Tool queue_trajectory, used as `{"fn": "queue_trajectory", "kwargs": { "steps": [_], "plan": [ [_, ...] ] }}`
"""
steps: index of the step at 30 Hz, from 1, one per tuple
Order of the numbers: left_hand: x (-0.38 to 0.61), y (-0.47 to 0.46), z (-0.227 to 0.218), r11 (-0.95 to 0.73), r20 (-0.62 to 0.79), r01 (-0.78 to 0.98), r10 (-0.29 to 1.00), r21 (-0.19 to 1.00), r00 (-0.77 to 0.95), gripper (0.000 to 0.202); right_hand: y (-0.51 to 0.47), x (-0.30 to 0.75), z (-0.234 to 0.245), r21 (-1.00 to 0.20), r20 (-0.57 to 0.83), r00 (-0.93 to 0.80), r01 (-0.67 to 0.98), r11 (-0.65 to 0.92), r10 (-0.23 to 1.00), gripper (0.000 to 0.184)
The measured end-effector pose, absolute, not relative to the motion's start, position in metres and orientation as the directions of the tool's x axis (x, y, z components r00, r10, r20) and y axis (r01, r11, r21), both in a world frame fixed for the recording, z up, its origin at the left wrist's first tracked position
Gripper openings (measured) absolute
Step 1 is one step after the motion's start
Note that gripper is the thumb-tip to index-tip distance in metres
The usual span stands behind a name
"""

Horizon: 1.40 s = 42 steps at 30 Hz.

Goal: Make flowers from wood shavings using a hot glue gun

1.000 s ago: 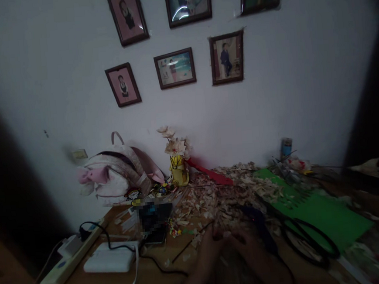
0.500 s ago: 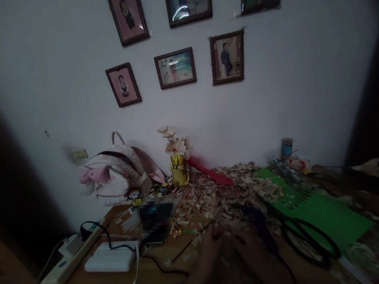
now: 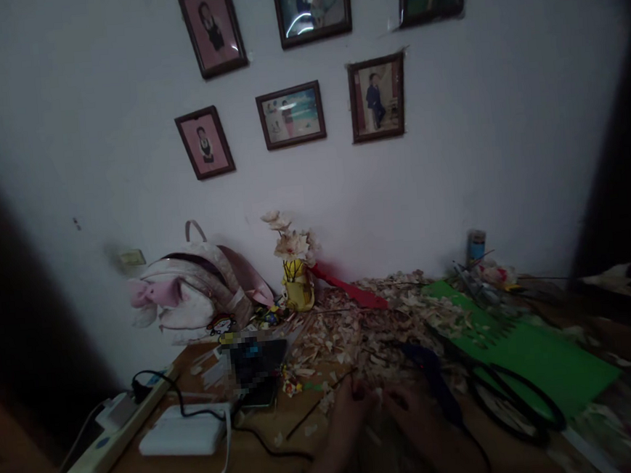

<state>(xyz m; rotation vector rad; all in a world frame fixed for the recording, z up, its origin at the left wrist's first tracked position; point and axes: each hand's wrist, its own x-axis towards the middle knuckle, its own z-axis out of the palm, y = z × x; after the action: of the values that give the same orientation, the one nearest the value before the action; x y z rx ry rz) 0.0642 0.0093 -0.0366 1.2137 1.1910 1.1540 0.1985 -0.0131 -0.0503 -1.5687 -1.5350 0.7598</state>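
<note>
Close together at the near edge of the pile, my left hand (image 3: 352,403) and my right hand (image 3: 406,406) are closed in pinches, fingertips nearly meeting. A small pale petal-like piece (image 3: 379,393) shows between them; dim light hides its exact shape. Beyond my fingers spreads a heap of pale dried petals and scraps (image 3: 356,332). A dark blue tool with a cord, like a glue gun (image 3: 436,376), lies just right of my right hand. Left of my left hand lies a thin dark stick (image 3: 312,413).
Large black-handled scissors (image 3: 517,399) lie beside a green sheet (image 3: 555,360) on the right. Pale flowers (image 3: 291,246) stand in a yellow vase (image 3: 299,296) by the wall. At left are a backpack (image 3: 190,305), a white box (image 3: 181,431) and a power strip (image 3: 105,446).
My fingers have shifted slightly around the pale piece, and the right hand's fingertips sit a little farther from the left's. The whole view has drifted slightly; the table things stay put.
</note>
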Motion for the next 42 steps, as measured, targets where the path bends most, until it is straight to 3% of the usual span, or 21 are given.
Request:
{"fn": "queue_trajectory", "kwargs": {
  "steps": [17,21,27,42],
  "plan": [
    [0.059,0.010,-0.042,0.057,-0.060,0.092,0.998,0.994,0.034,0.031,-0.011,0.200,-0.052,-0.852,0.096,0.027,0.520,0.068,0.995,0.032],
    [0.061,0.013,-0.047,0.065,-0.068,0.065,0.996,0.996,0.050,0.032,-0.016,0.197,-0.047,-0.866,0.060,0.040,0.499,0.032,0.997,0.040],
    [0.060,0.014,-0.049,0.093,-0.092,0.001,0.993,0.996,0.079,0.028,-0.020,0.195,-0.040,-0.868,0.042,0.017,0.496,0.028,0.999,0.037],
    [0.059,0.011,-0.048,0.052,-0.049,-0.017,0.989,0.998,0.140,0.024,-0.007,0.204,-0.060,-0.748,0.241,-0.008,0.636,0.191,0.970,0.025]
  ]
}}
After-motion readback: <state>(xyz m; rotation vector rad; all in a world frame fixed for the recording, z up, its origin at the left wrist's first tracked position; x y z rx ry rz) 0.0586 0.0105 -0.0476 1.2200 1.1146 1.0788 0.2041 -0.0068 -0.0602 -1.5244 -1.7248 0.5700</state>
